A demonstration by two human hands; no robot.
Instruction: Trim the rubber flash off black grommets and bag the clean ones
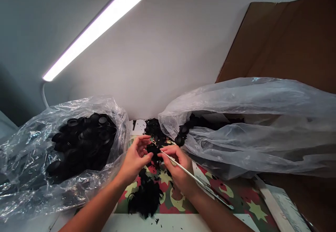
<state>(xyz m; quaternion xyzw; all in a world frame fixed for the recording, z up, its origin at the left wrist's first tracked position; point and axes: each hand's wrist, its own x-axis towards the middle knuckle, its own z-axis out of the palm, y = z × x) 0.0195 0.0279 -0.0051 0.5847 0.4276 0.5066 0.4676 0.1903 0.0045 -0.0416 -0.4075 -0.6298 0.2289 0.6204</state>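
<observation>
At the left edge of the surface (183,221), a clear crumpled plastic bag (31,162) lies open toward the middle, full of round black rubber parts (84,141). Just right of it, the left hand (135,156) has its grip closed narrowly around 1 small black rubber piece (152,149), held above the star-patterned mat (236,193) near the middle of the surface. The right hand (178,165) meets it there, its grip pinching a thin pale-handled pointed tool (189,174) whose tip touches the piece. Below both hands lies a pile of black rubber trimmings (147,195); more scraps sit toward the back edge. At the right edge, a second clear plastic bag (249,127) holds a few more black parts, with brown cardboard (288,39) behind.

The risk I judge greatest is the tool tip slipping off the soft rubber into the left fingers, since they sit right at the point. A loose pinch could also drop the piece into the trimmings, where black on black would hide it.
</observation>
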